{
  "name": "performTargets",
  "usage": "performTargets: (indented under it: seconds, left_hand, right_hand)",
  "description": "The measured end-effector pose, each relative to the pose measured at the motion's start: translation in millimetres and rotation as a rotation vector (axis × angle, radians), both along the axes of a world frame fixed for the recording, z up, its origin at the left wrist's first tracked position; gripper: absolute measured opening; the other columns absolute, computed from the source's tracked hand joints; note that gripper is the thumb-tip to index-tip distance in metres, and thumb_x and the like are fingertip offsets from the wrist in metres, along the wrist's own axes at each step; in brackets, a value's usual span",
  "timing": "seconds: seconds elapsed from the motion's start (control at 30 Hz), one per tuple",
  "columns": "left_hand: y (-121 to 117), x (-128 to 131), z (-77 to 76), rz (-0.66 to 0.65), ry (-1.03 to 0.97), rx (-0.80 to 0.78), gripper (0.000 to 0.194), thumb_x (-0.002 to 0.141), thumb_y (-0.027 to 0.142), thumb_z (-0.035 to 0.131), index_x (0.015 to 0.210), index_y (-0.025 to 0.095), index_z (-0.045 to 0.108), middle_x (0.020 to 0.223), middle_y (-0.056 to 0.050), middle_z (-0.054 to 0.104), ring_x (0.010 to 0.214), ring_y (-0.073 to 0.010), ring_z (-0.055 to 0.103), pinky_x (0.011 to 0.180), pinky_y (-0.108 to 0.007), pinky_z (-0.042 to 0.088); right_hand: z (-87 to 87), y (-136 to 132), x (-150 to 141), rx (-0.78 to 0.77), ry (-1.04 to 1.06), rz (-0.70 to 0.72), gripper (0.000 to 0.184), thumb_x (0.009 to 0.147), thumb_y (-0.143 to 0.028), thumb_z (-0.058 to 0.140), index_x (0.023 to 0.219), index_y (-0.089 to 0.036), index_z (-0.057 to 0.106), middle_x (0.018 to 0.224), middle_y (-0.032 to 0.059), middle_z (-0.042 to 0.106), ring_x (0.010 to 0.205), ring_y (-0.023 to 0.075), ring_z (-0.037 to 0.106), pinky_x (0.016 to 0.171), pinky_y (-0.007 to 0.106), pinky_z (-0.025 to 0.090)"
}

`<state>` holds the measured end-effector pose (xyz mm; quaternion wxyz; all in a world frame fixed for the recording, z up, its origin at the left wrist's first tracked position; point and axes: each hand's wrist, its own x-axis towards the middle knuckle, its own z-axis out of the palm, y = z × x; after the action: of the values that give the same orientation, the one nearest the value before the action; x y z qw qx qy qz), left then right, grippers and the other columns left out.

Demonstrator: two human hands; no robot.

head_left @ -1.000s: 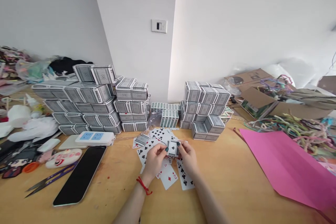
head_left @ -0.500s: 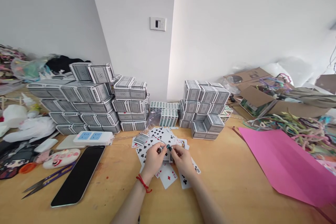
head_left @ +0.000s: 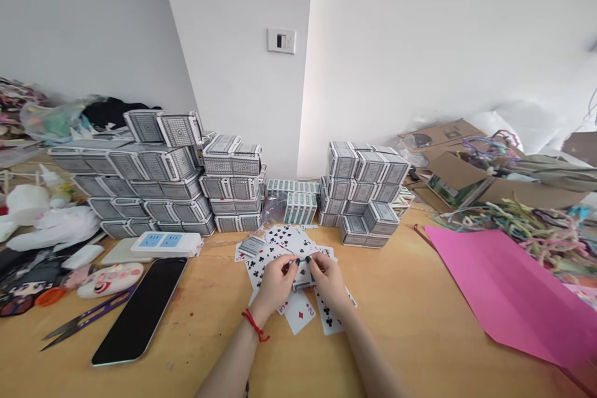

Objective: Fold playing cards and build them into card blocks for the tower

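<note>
My left hand (head_left: 275, 283) and my right hand (head_left: 330, 280) face each other over the spread cards, thumbs and fingertips pinched together. Between them is a small folded-looking playing card piece (head_left: 303, 272) with dark pips, gripped from both sides; its exact shape is partly hidden by the fingers. Loose playing cards lie face up beneath and around the hands, among them a two of diamonds (head_left: 299, 312) in front and a clubs card (head_left: 327, 314) under the right wrist. One card lies back up (head_left: 252, 245) beyond the left hand.
Blocks made of folded cards stand stacked at left (head_left: 153, 165), mid-left (head_left: 232, 189) and right (head_left: 364, 193). Green-edged card decks (head_left: 300, 208) sit between. At left lie a phone (head_left: 140, 311), thread snips (head_left: 88, 317) and a power strip (head_left: 165, 244); at right, pink paper (head_left: 508, 292).
The fingertips have drawn slightly apart, and more of the card face between them shows. My right hand has shifted a little. The surrounding stacks stay as they were.
</note>
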<state>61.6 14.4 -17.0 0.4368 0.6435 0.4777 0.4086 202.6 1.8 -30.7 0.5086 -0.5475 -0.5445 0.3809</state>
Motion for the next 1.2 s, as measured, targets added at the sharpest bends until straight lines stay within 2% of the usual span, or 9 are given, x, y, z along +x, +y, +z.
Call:
performTargets:
  seconds: [0.13, 0.33, 0.43, 0.53, 0.63, 0.7, 0.9, 1.1, 1.2]
  left_hand:
    - [-0.9, -0.5, 3.4, -0.045, -0.035, -0.063, 0.033, 0.079, 0.028, 0.044, 0.101, 0.013, 0.064, 0.077, -0.005, 0.069, 0.059, -0.0154, 0.057, 0.055, -0.026, 0.045]
    - [1.2, 0.9, 4.1, -0.016, -0.140, -0.060, 0.031, 0.077, 0.023, 0.046, 0.100, 0.015, 0.066, 0.096, -0.007, 0.069, 0.090, -0.0199, 0.061, 0.080, -0.031, 0.047]
    - [3.2, 2.2, -0.8, 0.064, -0.166, -0.042, 0.029, 0.076, 0.026, 0.048, 0.097, 0.015, 0.066, 0.093, -0.007, 0.069, 0.084, -0.0200, 0.062, 0.076, -0.032, 0.048]
    - [3.8, 4.0, -3.3, 0.118, -0.193, -0.039, 0.026, 0.074, 0.027, 0.051, 0.091, 0.015, 0.068, 0.089, -0.007, 0.070, 0.079, -0.0192, 0.062, 0.072, -0.030, 0.049]
    - [2.6, 5.5, -1.8, 0.119, -0.212, -0.063, 0.021, 0.071, 0.029, 0.056, 0.080, 0.015, 0.069, 0.078, -0.005, 0.070, 0.072, -0.0185, 0.062, 0.067, -0.028, 0.048]
    - [1.6, 5.6, -0.1, 0.122, -0.213, -0.085, 0.019, 0.069, 0.030, 0.058, 0.073, 0.015, 0.069, 0.070, -0.004, 0.070, 0.066, -0.0184, 0.062, 0.063, -0.028, 0.048]
    - [2.3, 2.1, 0.9, 0.100, -0.266, -0.091, 0.023, 0.067, 0.023, 0.057, 0.084, 0.017, 0.071, 0.089, -0.006, 0.072, 0.083, -0.0214, 0.064, 0.074, -0.031, 0.049]
    - [0.5, 1.8, 5.3, 0.091, -0.233, -0.091, 0.018, 0.068, 0.027, 0.058, 0.076, 0.016, 0.070, 0.077, -0.005, 0.071, 0.071, -0.0191, 0.063, 0.066, -0.028, 0.048]
    - [-1.3, 2.6, 8.0, 0.127, -0.207, -0.077, 0.015, 0.067, 0.027, 0.059, 0.069, 0.015, 0.068, 0.069, -0.003, 0.069, 0.065, -0.0176, 0.060, 0.063, -0.027, 0.046]
  right_hand:
    - [-4.9, 2.1, 2.1, 0.001, 0.059, -0.011, 0.031, 0.077, -0.048, 0.049, 0.071, -0.018, 0.055, 0.058, -0.0026, 0.049, 0.055, 0.0132, 0.044, 0.051, 0.024, 0.038]
    - [-9.2, 5.6, 1.7, 0.009, 0.146, -0.064, 0.032, 0.075, -0.048, 0.054, 0.087, -0.019, 0.051, 0.065, -0.0009, 0.052, 0.055, 0.0141, 0.049, 0.046, 0.024, 0.041]
    - [-7.8, 5.1, 0.0, 0.043, 0.158, -0.038, 0.040, 0.067, -0.043, 0.065, 0.096, -0.019, 0.051, 0.071, 0.0003, 0.055, 0.062, 0.0158, 0.054, 0.047, 0.024, 0.044]
    - [-6.0, 4.0, -1.1, 0.039, 0.173, 0.002, 0.035, 0.068, -0.044, 0.063, 0.093, -0.019, 0.056, 0.076, 0.0020, 0.059, 0.058, 0.0143, 0.054, 0.046, 0.024, 0.044]
    - [-5.6, 4.1, -0.2, -0.030, 0.223, -0.012, 0.037, 0.072, -0.051, 0.056, 0.090, -0.018, 0.061, 0.065, -0.0001, 0.056, 0.043, 0.0109, 0.047, 0.040, 0.025, 0.042]
    - [-6.1, 4.7, 0.9, -0.058, 0.243, -0.015, 0.039, 0.072, -0.053, 0.055, 0.088, -0.018, 0.064, 0.060, -0.0011, 0.054, 0.039, 0.0107, 0.046, 0.040, 0.027, 0.043]
    - [-5.1, 4.6, 1.8, -0.073, 0.215, -0.005, 0.041, 0.070, -0.053, 0.058, 0.085, -0.017, 0.069, 0.058, 0.0008, 0.058, 0.043, 0.0119, 0.046, 0.041, 0.026, 0.042]
    - [-3.3, 3.0, 1.0, -0.056, 0.173, 0.021, 0.040, 0.069, -0.052, 0.059, 0.084, -0.017, 0.071, 0.064, 0.0028, 0.062, 0.047, 0.0117, 0.046, 0.044, 0.024, 0.041]
    - [-5.6, 3.4, 0.8, -0.059, 0.150, 0.027, 0.038, 0.068, -0.051, 0.060, 0.080, -0.016, 0.072, 0.060, 0.0017, 0.060, 0.045, 0.0108, 0.043, 0.042, 0.023, 0.039]
